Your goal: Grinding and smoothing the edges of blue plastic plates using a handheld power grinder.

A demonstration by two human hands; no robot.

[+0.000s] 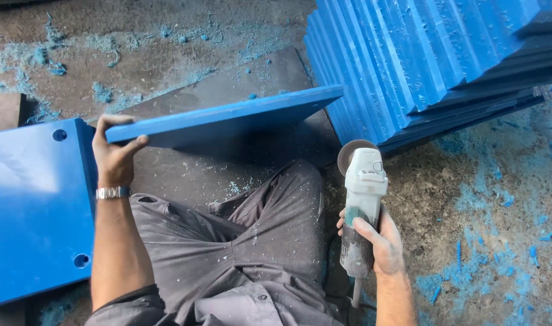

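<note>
- The left hand grips the near end of a blue plastic board, thumb on the top face and fingers curled under the edge; a metal wristwatch sits just below the hand.
- The board runs from that hand up and to the right, raised off the floor, its far end close to the stack of blue boards.
- The right hand is closed round the grey body of an angle grinder, which points away from the person, its disc just beneath the board's far end, close to it; contact cannot be told.
- Another blue board with round holes lies flat to the left, beside the left forearm.
- Grey trousers fill the space between the two hands.
- Blue shavings lie scattered over the floor on the right and along the far left.
</note>
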